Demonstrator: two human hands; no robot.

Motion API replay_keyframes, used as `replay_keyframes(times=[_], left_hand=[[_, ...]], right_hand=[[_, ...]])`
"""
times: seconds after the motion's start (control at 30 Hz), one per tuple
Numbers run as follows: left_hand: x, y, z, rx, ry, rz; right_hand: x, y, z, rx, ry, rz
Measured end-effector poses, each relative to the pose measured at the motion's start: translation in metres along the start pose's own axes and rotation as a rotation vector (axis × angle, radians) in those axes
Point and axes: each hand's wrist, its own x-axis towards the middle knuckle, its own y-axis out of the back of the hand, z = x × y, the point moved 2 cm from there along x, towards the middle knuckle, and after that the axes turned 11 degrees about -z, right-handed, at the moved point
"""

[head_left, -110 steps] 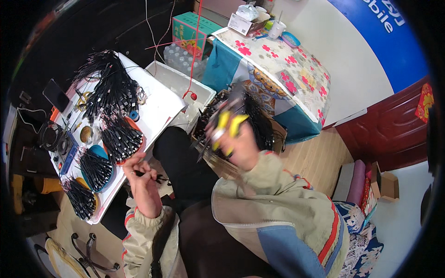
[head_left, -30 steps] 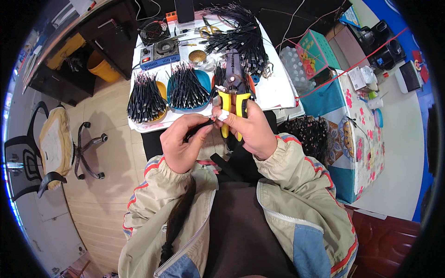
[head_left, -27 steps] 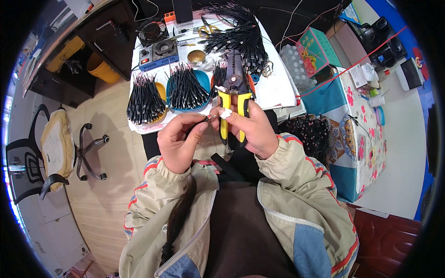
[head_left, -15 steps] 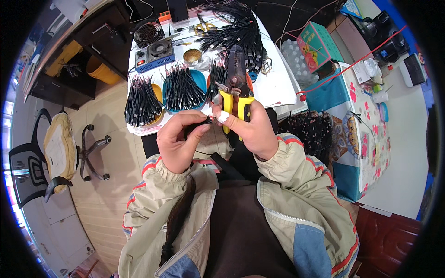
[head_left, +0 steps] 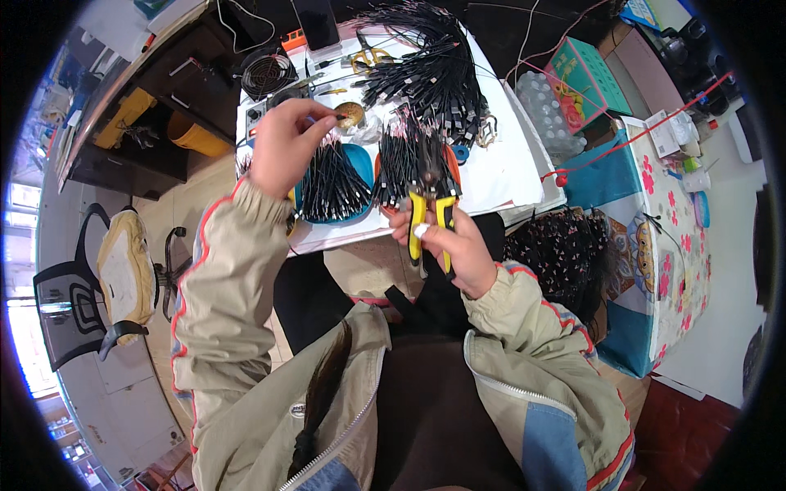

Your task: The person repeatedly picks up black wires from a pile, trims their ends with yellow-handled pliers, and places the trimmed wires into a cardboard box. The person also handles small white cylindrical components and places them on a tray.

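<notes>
My left hand (head_left: 286,143) reaches over the table to a small round tin (head_left: 350,115) with a brownish-yellow inside. Thumb and forefinger are pinched at the tin's edge; what they hold, if anything, is too small to make out. In my right hand (head_left: 460,252) are wire strippers (head_left: 445,219) with yellow and black handles, their dark jaws pointing away from me. White tape wraps a finger of that hand. Beyond the jaws, black cables (head_left: 401,164) with pinkish wire ends lie in an orange tray. More black cables (head_left: 332,184) fill a blue tray below my left hand.
A large heap of black cables (head_left: 434,69) covers the table's far side. Yellow-handled scissors (head_left: 370,59), a round fan (head_left: 268,74) and a phone (head_left: 316,23) lie at the back. An office chair (head_left: 127,266) stands left; a flower-patterned table (head_left: 667,270) is at right.
My left hand has left the spot beside my right hand and gone forward and left to the tin. The right hand still holds the wire strippers, now slightly lower in view.
</notes>
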Motion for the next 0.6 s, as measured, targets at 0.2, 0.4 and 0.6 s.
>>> replay_keyframes(times=[0.2, 0.4, 0.6], left_hand=[[0.072, -0.029, -0.072, 0.337, 0.116, -0.059], [0.091, -0.043, -0.102, 0.403, 0.198, -0.092], [0.096, -0.051, -0.104, 0.404, 0.208, -0.089]], right_hand=[[-0.004, 0.021, 0.012, -0.04, -0.098, 0.059], [-0.001, 0.035, 0.014, -0.053, -0.116, 0.046], [0.002, 0.039, 0.02, -0.058, -0.116, 0.019]])
